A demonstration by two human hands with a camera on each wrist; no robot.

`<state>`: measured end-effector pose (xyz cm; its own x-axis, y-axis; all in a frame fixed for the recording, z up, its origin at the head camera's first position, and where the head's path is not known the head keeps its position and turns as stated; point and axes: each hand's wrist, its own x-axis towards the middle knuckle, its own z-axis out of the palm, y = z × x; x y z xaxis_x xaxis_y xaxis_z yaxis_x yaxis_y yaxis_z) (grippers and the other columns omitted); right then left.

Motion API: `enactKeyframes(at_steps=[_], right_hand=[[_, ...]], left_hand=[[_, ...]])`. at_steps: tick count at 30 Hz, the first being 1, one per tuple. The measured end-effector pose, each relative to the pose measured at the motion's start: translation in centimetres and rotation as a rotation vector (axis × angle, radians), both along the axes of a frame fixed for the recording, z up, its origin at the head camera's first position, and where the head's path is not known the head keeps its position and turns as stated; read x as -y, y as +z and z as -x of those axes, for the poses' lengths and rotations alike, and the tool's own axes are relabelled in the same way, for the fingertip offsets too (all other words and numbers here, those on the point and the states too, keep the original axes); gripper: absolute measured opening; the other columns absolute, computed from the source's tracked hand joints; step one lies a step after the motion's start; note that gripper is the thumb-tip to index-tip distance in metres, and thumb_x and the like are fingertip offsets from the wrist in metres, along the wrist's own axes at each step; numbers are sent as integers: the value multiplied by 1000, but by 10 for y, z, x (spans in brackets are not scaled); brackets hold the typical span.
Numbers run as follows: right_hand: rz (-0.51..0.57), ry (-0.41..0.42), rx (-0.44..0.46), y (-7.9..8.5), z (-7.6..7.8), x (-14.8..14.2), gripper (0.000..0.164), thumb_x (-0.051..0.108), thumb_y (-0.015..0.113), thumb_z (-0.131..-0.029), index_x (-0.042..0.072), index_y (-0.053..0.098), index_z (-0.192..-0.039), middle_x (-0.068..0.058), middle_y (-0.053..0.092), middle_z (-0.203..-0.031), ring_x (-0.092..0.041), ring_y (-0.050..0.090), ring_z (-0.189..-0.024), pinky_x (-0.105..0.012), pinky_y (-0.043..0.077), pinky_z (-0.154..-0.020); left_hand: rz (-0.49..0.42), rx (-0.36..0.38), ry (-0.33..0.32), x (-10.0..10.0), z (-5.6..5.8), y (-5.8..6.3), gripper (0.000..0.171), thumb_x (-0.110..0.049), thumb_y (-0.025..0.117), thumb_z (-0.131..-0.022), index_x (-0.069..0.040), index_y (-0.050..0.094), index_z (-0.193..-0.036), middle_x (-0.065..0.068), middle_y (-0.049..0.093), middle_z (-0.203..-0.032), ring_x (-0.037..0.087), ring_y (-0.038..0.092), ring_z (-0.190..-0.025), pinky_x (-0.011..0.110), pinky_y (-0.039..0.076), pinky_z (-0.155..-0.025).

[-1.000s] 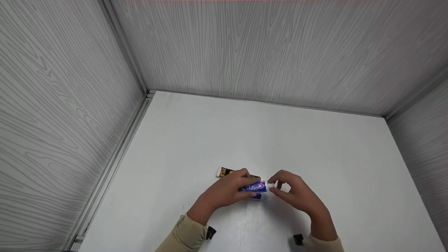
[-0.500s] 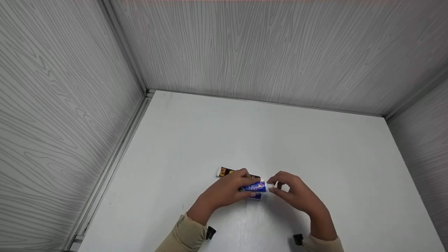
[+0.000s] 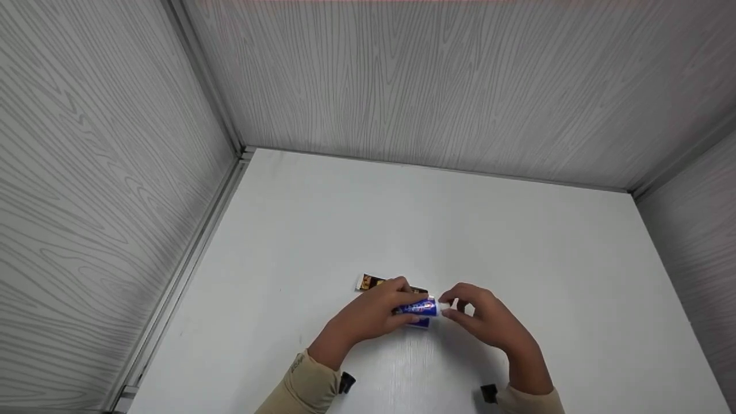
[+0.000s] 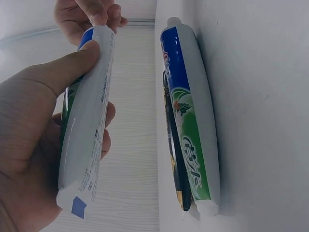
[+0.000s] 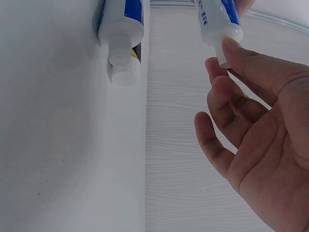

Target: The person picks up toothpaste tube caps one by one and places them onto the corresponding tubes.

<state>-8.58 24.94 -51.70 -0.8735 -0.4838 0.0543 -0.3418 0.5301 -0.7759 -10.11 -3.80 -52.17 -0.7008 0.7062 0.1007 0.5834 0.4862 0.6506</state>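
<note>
My left hand (image 3: 374, 310) grips a blue, white and green toothpaste tube (image 4: 91, 116) along its body, thumb on its near face. In the head view the tube's cap end points right. The right hand (image 3: 489, 316) pinches the small white cap (image 5: 220, 54) between thumb and fingers, with its other fingers loosely bent. Beneath the held tube, a second blue and green toothpaste tube (image 4: 190, 121) lies on the white table (image 3: 517, 247). Alongside it is a black and gold tube (image 3: 370, 282), partly covered by my left hand in the head view.
Grey wood-grain panels (image 3: 402, 80) rise behind the table and on both sides. A metal edge strip (image 3: 190, 253) runs along the table's left side. Dark wrist mounts (image 3: 347, 382) show by the beige sleeves (image 3: 305, 385).
The right fingertips have shifted slightly at the cap. The left hand keeps its grip in the same place, and the two tubes on the table have not moved.
</note>
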Motion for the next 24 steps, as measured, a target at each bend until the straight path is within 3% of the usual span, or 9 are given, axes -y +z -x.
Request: enactKeyframes(at_steps=[4, 11, 24], right_hand=[[-12, -7, 0, 0, 0, 0, 19, 15, 77, -99, 27, 76, -114, 2, 77, -109, -12, 66, -89, -32, 54, -72], [-44, -27, 8, 2, 0, 1, 21, 15, 78, -98, 30, 76, -112, 10, 76, -108, -10, 65, -87, -32, 53, -72], [9, -19, 3, -2, 1, 1, 16, 22, 76, -101, 29, 74, -115, 9, 74, -112, -12, 66, -90, -32, 56, -81]], left_hand=[[-4, -6, 1, 1, 0, -1, 46, -36, 67, -106, -27, 63, -150, -1, 61, -122, 8, 58, -104, 27, 54, -93], [2, -3, 7, 1, 0, -2, 46, -36, 67, -106, -27, 62, -150, -1, 60, -121, 7, 57, -104, 28, 54, -93], [-7, -59, 27, 1, 1, -3, 44, -35, 70, -104, -26, 66, -147, -2, 61, -118, 9, 57, -105, 29, 54, -94]])
